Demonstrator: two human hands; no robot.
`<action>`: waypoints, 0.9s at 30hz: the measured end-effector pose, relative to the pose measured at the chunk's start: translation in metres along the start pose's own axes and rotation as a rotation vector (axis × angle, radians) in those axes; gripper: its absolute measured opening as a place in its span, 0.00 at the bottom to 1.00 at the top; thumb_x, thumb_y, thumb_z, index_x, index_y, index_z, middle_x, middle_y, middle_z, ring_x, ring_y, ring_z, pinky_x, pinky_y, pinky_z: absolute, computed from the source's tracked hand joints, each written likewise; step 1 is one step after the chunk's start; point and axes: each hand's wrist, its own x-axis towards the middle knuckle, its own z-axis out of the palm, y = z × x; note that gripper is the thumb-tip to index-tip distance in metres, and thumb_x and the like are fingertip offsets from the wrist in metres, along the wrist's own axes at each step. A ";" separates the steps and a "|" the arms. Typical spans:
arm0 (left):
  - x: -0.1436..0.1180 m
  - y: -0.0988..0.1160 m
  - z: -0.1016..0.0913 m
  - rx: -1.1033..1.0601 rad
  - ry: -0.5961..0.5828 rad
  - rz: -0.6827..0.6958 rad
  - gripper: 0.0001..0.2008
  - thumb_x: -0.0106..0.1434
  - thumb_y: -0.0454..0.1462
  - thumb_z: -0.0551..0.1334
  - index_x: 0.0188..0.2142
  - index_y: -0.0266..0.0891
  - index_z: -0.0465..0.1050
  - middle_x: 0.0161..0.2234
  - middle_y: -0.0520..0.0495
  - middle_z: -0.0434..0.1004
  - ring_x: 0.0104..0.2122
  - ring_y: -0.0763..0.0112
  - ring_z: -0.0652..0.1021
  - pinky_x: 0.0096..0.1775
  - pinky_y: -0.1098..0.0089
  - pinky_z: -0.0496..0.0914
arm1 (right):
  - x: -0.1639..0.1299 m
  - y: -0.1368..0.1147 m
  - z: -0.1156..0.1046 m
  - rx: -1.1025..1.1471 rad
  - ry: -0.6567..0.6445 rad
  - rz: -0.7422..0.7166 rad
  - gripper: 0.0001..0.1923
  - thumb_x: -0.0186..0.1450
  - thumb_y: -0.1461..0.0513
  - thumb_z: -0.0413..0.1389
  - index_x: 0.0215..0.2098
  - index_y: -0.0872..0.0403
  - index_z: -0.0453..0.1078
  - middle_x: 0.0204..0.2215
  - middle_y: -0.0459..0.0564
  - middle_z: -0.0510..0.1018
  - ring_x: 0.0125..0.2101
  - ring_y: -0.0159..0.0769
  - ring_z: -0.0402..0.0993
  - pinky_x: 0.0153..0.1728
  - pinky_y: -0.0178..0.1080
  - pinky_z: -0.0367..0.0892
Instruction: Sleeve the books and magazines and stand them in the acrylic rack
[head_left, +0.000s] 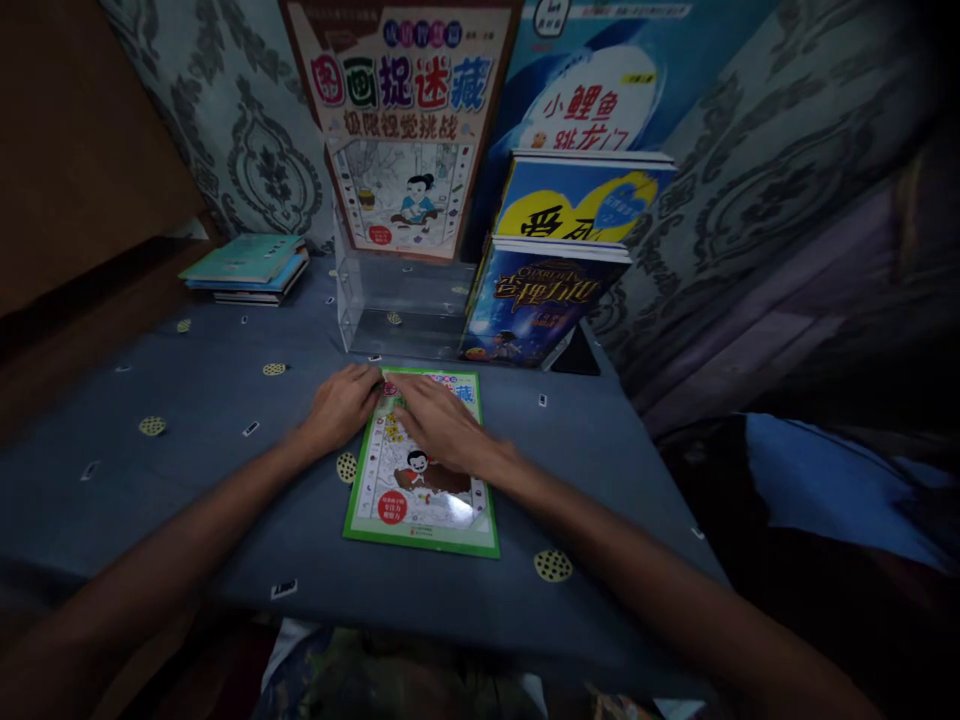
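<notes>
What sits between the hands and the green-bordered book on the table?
Nothing visible. Both hands lie on the green-bordered book: the left hand at its upper left corner, the right hand flat across its upper half. The clear acrylic stand and leaning books stand apart behind it.

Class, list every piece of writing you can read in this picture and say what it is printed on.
"图画捉迷藏": large book standing against the wall.
"小鲤鱼跳龙门": blue book behind the stack.
Dark blue book: title too blurred.
Yellow-and-blue book: partly hidden, unreadable.
Green-bordered book under both hands: print too small.
</notes>
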 end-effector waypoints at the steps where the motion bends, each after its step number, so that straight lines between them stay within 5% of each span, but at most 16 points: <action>1: 0.000 -0.001 0.001 0.007 0.001 0.001 0.11 0.69 0.34 0.53 0.44 0.38 0.74 0.42 0.39 0.79 0.45 0.55 0.77 0.48 0.58 0.71 | 0.010 0.000 0.008 0.009 -0.007 -0.011 0.27 0.72 0.62 0.46 0.67 0.62 0.59 0.63 0.67 0.69 0.64 0.51 0.64 0.65 0.55 0.60; 8: 0.000 -0.005 0.001 -0.008 -0.009 0.041 0.14 0.66 0.32 0.54 0.48 0.38 0.73 0.45 0.38 0.80 0.46 0.54 0.77 0.49 0.56 0.71 | 0.034 0.017 0.033 0.017 -0.054 0.038 0.29 0.74 0.60 0.44 0.71 0.61 0.51 0.68 0.67 0.63 0.69 0.49 0.58 0.69 0.58 0.53; 18: -0.001 -0.001 0.002 0.047 0.021 0.050 0.11 0.71 0.37 0.53 0.45 0.40 0.75 0.42 0.41 0.80 0.44 0.56 0.77 0.46 0.60 0.70 | -0.001 0.040 0.002 -0.045 -0.077 0.149 0.26 0.76 0.58 0.42 0.68 0.61 0.56 0.66 0.67 0.67 0.67 0.48 0.62 0.69 0.59 0.50; 27: -0.001 0.001 0.002 0.085 0.003 0.044 0.12 0.71 0.38 0.53 0.43 0.39 0.75 0.43 0.40 0.80 0.43 0.54 0.78 0.45 0.58 0.70 | -0.047 0.073 -0.026 0.081 0.030 0.228 0.25 0.76 0.53 0.42 0.67 0.52 0.62 0.64 0.56 0.72 0.64 0.47 0.67 0.69 0.61 0.50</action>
